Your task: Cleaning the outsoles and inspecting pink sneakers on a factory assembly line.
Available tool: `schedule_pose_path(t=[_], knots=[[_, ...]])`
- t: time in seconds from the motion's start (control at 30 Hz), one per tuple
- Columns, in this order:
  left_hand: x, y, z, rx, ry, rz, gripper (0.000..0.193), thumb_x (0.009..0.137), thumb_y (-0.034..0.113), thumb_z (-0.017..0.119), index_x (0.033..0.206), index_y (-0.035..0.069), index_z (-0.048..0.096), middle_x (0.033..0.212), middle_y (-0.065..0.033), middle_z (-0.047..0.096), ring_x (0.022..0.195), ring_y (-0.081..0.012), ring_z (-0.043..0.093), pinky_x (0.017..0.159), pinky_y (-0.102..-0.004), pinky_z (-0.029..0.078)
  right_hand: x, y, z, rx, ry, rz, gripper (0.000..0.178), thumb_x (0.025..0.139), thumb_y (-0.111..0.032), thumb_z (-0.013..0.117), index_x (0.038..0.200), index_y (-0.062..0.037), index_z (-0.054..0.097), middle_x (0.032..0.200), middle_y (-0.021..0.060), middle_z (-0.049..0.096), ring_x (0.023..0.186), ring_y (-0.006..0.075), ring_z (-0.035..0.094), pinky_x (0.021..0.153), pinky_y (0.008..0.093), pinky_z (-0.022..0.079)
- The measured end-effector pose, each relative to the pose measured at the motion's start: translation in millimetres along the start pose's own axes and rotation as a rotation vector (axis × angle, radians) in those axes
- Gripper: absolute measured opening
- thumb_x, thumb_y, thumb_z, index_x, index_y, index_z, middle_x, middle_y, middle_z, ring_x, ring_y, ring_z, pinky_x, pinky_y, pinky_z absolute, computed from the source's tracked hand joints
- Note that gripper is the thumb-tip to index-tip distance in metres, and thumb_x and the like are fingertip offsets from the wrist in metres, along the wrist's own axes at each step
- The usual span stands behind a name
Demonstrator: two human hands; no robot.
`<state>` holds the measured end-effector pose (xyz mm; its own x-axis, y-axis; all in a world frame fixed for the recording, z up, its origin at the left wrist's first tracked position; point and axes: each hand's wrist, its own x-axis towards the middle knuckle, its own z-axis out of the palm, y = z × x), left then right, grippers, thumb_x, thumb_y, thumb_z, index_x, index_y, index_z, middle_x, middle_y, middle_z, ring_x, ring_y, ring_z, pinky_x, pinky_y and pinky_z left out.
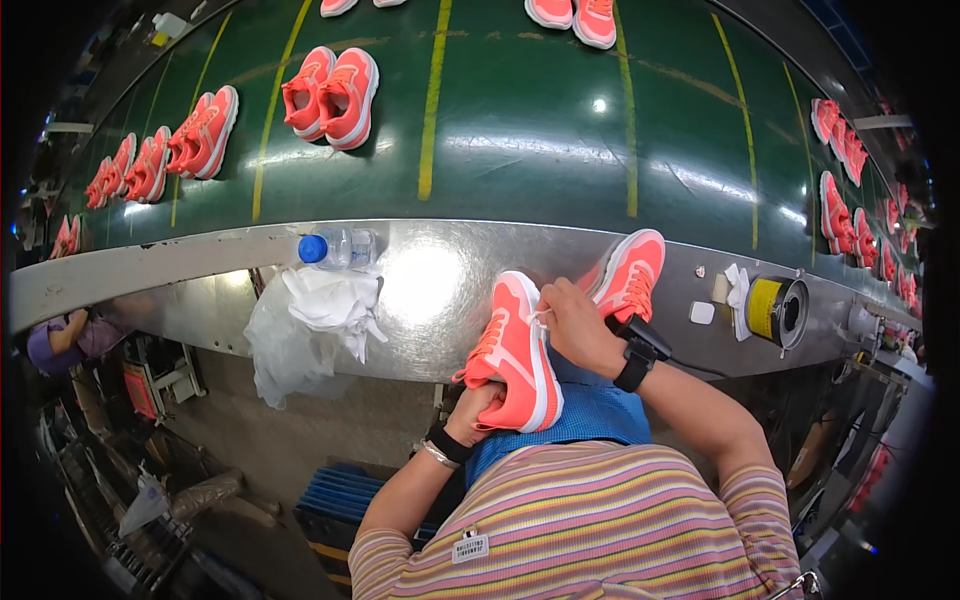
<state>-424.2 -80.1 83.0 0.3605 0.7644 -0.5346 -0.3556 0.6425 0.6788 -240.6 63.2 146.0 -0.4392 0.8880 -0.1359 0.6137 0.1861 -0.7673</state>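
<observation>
Your left hand [478,408] cups the heel of the coral sneaker [513,352] from below, fingers wrapped shut around its white sole, while your right hand [570,320] pinches the white lace at the tongue, fingertips pressed together on it. That shoe sits tilted over your lap, its toe resting on the near lip of the steel bench [430,290], with its mate [628,275] lying just beside your right wrist on the bench. Keep the heel braced firmly so the shoe does not swing as you draw the lace, and pull in line with the eyelets rather than sideways; judging by the tilt, a loose hold underneath would let the toe slide off the edge. On the bench to your left lie a plastic bottle [338,248] with a blue cap and a crumpled white bag [305,325] hanging over the edge; to the right, a yellow tape roll [775,308]. Beyond runs a green conveyor belt [530,130] with yellow lines, carrying further pairs [330,95] of the same shoes. Another person [65,340] works at far left.
</observation>
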Motion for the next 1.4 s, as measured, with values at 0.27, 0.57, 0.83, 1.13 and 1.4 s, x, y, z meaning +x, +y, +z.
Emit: schedule_pose_path(t=[0.27, 0.57, 0.83, 1.13, 1.4], knots=[[1, 39, 27, -0.011, 0.108, -0.133, 0.025, 0.082, -0.004, 0.045, 0.104, -0.005, 0.057, 0.108, -0.0085, 0.058, 0.098, -0.0134, 0.056, 0.084, -0.0257, 0.046, 66, 24, 4, -0.187, -0.093, 0.016, 0.007, 0.07, 0.0, 0.054, 0.075, 0.0017, 0.058, 0.082, 0.0231, 0.056, 0.076, 0.0411, 0.057, 0.067, 0.0477, 0.045], [-3, 18, 10, 0.654, -0.043, 0.087, 0.023, 0.084, -0.001, 0.049, 0.105, -0.005, 0.057, 0.108, -0.0085, 0.059, 0.097, -0.0159, 0.057, 0.085, -0.0275, 0.047, 55, 19, 8, -0.116, -0.057, -0.126, 0.008, 0.073, -0.003, 0.055, 0.073, 0.0017, 0.062, 0.078, 0.0203, 0.055, 0.076, 0.0382, 0.055, 0.068, 0.0447, 0.044], [11, 23, 20, -0.368, 0.089, -0.168, 0.025, 0.084, -0.001, 0.046, 0.107, -0.002, 0.056, 0.105, -0.0101, 0.059, 0.092, -0.015, 0.059, 0.078, -0.0283, 0.05, -37, -15, -4, 0.063, -0.012, -0.196, 0.007, 0.078, -0.002, 0.058, 0.083, -0.0008, 0.062, 0.078, 0.0142, 0.05, 0.074, 0.0307, 0.051, 0.064, 0.0366, 0.041], [26, 103, 46, 0.45, 0.291, 0.361, 0.063, 0.073, 0.013, 0.059, 0.129, -0.001, 0.035, 0.104, -0.0147, 0.049, 0.097, -0.0245, 0.049, 0.088, -0.032, 0.04, -84, -44, -59, 0.607, 0.004, 0.147, 0.012, 0.084, -0.002, 0.059, 0.096, 0.0006, 0.062, 0.084, 0.0048, 0.06, 0.078, 0.0112, 0.058, 0.07, 0.0239, 0.046], [-2, 100, 58, 1.062, 0.534, 0.571, 0.089, 0.057, 0.022, 0.073, 0.13, -0.005, 0.03, 0.104, -0.022, 0.044, 0.097, -0.0352, 0.046, 0.085, -0.0395, 0.041, -77, -42, -68, 0.802, 0.346, 0.202, 0.009, 0.086, -0.004, 0.057, 0.094, 0.0004, 0.059, 0.084, 0.0026, 0.061, 0.076, 0.0062, 0.056, 0.067, 0.0199, 0.044]])
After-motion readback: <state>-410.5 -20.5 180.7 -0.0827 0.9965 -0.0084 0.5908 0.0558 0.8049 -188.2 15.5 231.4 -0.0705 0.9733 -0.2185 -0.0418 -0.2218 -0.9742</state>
